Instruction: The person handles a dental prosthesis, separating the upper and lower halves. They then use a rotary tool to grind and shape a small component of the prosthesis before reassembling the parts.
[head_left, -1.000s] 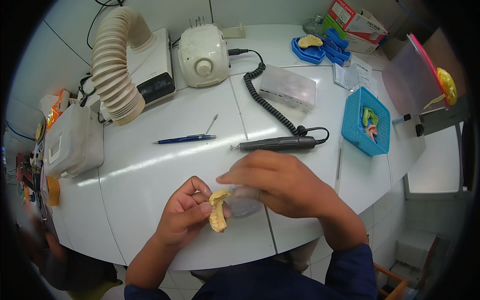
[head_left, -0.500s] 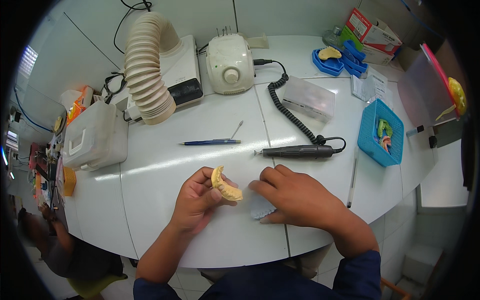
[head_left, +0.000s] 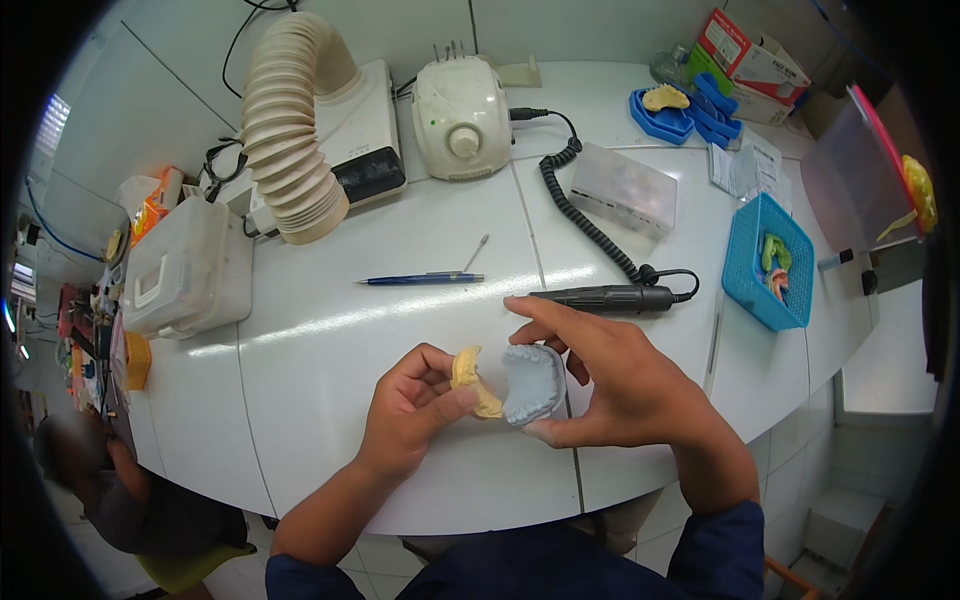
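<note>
My left hand [head_left: 408, 412] is closed on a yellow, arch-shaped dental cast [head_left: 484, 400], pinching it between thumb and fingers above the white table. Right beside it is a grey-blue dental cast [head_left: 532, 385], a full arch with its row of teeth showing. Around that cast curves my right hand [head_left: 640, 390], thumb at its lower edge and other fingers along its far and right sides, the index finger stretched out past it. The two casts are side by side, edges almost meeting. Behind the right fingers lies a black handpiece [head_left: 610, 298], its tip now hidden.
A blue pencil [head_left: 420, 280] and a small thin instrument [head_left: 477, 252] lie ahead. Beyond stand a motor control box [head_left: 462, 120] and a ribbed suction hose [head_left: 290, 130]. A blue basket [head_left: 735, 265] and a clear box [head_left: 625, 190] are at right. Another person [head_left: 130, 480] sits far left.
My right hand has opened wider and come round the grey-blue cast, which is now in plain view and nearer the yellow one. My left hand has shifted the yellow cast slightly right.
</note>
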